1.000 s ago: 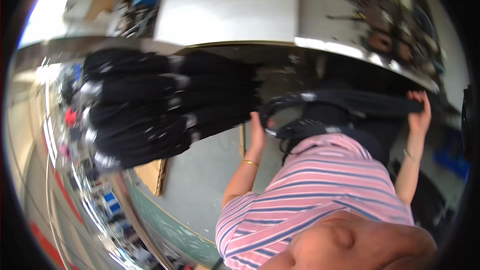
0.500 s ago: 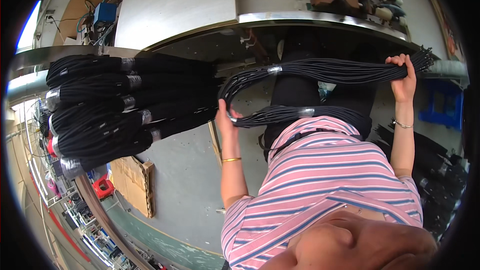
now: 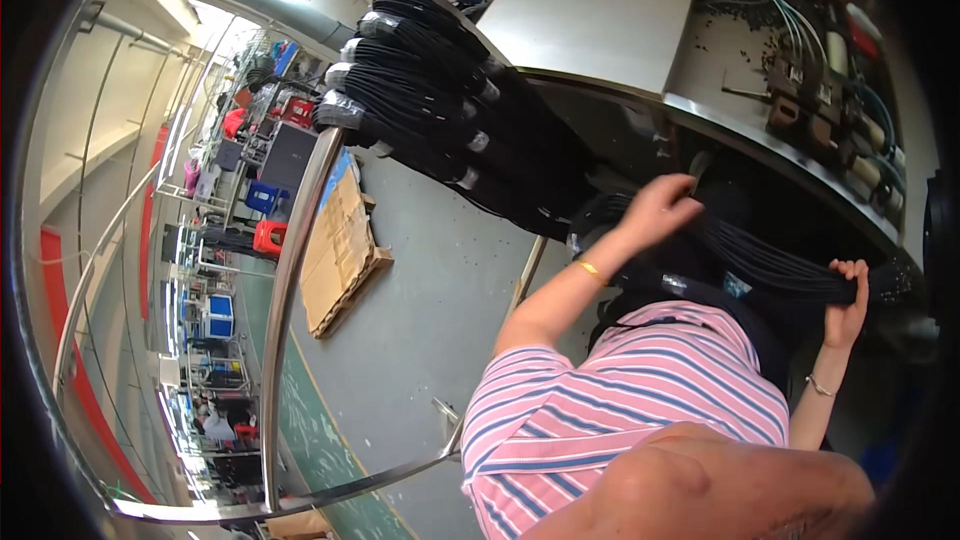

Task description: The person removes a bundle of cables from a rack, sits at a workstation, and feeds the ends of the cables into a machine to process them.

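A long bundle of thin black cables [image 3: 770, 258] lies across my lap, bound with clear tape. Its right end is gripped by my right hand [image 3: 846, 302], fingers wrapped round it and the loose tips poking out beyond. Above the bundle's left part, my left hand [image 3: 662, 214] is raised with thumb and fingers apart, holding nothing that I can see. Whether it touches the cables is hard to tell. Left of it, several more taped black cable bundles [image 3: 440, 90] lie stacked side by side on a support.
Ahead is a workbench with a pale board [image 3: 590, 15] and a metal front edge. A brown machine fixture [image 3: 800, 90] with hoses stands at its right, small black bits scattered around. A metal rail [image 3: 300, 240] and flattened cardboard [image 3: 345, 255] are at the left.
The view has turned left. My left hand has let go of the bundle's bent left end and moved right, over the cables. My right hand still grips the other end, now lower.
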A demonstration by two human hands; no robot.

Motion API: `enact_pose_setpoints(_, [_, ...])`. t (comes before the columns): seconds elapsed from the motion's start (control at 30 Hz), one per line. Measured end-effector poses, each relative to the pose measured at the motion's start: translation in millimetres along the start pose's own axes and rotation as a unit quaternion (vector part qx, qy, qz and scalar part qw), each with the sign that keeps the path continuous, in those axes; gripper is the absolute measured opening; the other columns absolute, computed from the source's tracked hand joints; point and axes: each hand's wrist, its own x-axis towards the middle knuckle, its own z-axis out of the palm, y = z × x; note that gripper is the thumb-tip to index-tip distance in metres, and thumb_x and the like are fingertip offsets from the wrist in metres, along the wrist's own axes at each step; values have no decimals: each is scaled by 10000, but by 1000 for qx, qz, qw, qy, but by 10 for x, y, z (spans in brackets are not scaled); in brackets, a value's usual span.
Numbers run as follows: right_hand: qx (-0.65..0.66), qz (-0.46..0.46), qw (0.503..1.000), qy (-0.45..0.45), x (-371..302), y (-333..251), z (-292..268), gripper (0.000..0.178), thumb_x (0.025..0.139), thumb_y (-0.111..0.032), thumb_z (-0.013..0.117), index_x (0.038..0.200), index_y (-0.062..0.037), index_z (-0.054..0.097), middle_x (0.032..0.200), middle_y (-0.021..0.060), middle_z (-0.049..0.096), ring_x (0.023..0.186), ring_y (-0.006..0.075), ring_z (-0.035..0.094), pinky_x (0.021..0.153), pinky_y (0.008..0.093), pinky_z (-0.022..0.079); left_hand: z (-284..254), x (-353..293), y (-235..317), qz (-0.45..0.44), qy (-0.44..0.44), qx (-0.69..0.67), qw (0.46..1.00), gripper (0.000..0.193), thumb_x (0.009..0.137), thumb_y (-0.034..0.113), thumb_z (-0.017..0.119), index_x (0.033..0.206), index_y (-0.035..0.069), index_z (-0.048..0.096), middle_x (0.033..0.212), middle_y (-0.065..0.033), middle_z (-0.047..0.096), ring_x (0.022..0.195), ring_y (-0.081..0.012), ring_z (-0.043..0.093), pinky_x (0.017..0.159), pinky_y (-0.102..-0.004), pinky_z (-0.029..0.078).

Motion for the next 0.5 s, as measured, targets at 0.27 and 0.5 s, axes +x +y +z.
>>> enact_pose_setpoints(0.27, [-165,0,986,29,208,145,567,124,983,-178,499,932,-77,452,871,31,452,945,154,485,1023,347,364,1177,605,1181,196,-239,-75,948,619,641,383,830,1033,-17,566,960,-164,667,887,-306,660,801,-364,517])
enact_pose_setpoints(0.5, [-129,7,989,-65,591,41,695,169,986,-228,483,989,-63,448,846,27,420,842,147,450,921,337,378,965,719,978,-2,-444,-241,863,166,780,137,705,794,5,606,635,-45,652,592,-131,658,602,-249,520])
